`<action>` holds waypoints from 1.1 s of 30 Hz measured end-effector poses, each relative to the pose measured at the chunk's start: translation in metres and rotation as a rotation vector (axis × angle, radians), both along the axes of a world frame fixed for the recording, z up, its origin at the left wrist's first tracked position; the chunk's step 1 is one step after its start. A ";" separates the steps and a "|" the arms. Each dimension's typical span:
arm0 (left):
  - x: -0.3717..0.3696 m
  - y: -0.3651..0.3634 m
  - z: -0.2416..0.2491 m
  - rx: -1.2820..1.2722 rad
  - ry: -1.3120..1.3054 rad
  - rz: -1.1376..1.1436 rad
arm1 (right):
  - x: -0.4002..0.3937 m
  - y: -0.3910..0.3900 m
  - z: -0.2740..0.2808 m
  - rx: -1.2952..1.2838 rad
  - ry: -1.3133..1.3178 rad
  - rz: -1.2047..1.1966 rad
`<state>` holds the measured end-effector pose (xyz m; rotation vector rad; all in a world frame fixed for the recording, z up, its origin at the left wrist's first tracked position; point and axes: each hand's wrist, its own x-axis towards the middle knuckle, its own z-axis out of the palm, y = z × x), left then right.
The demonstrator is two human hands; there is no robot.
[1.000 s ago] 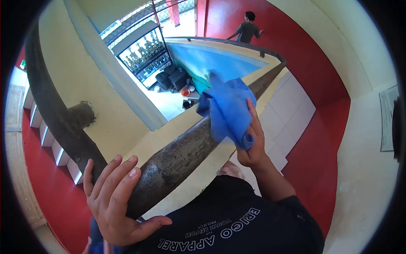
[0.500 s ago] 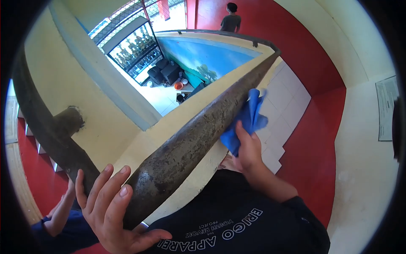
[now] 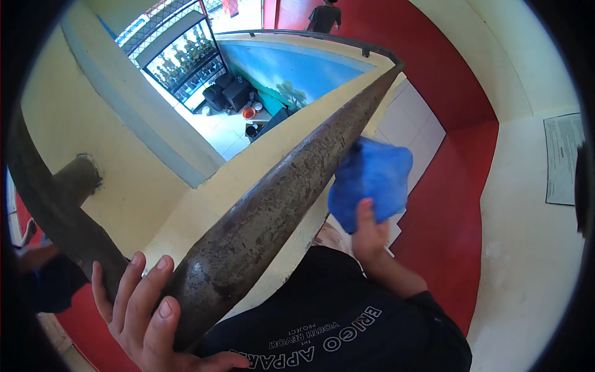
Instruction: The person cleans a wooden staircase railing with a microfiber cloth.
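Observation:
A thick, dark handrail (image 3: 260, 217) with a worn, patchy surface runs diagonally from the lower left up to the right. My left hand (image 3: 145, 316) lies against its lower end with the fingers spread, beside the bend where another dark rail (image 3: 59, 217) goes up to the left. My right hand (image 3: 370, 239) grips a blue cloth (image 3: 375, 180), its thumb on the near side of the cloth. The cloth hangs spread out along the right side of the handrail; whether it touches the rail cannot be made out.
A person (image 3: 324, 17) stands at the top by the red floor. Another person's arm and dark clothing (image 3: 56, 279) show at the lower left. Below the wall are black chairs (image 3: 232, 93) and an orange bowl (image 3: 248, 113). A framed sheet (image 3: 563, 158) hangs at right.
The blue cloth has opened from a bunched shape to a broad one in my right hand. The other person at the lower left has shifted further left. The whole view has shifted slightly.

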<state>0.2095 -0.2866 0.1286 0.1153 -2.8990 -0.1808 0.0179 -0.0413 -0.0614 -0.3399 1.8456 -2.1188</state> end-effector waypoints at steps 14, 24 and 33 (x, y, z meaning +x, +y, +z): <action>-0.005 0.001 0.007 0.014 -0.023 0.059 | -0.137 -0.035 -0.034 0.265 0.269 -0.169; 0.017 -0.008 -0.023 0.205 0.293 0.039 | -0.295 0.028 -0.073 0.785 0.256 0.133; 0.003 0.061 -0.028 -0.108 0.394 0.192 | -0.220 -0.001 -0.041 0.213 0.870 0.261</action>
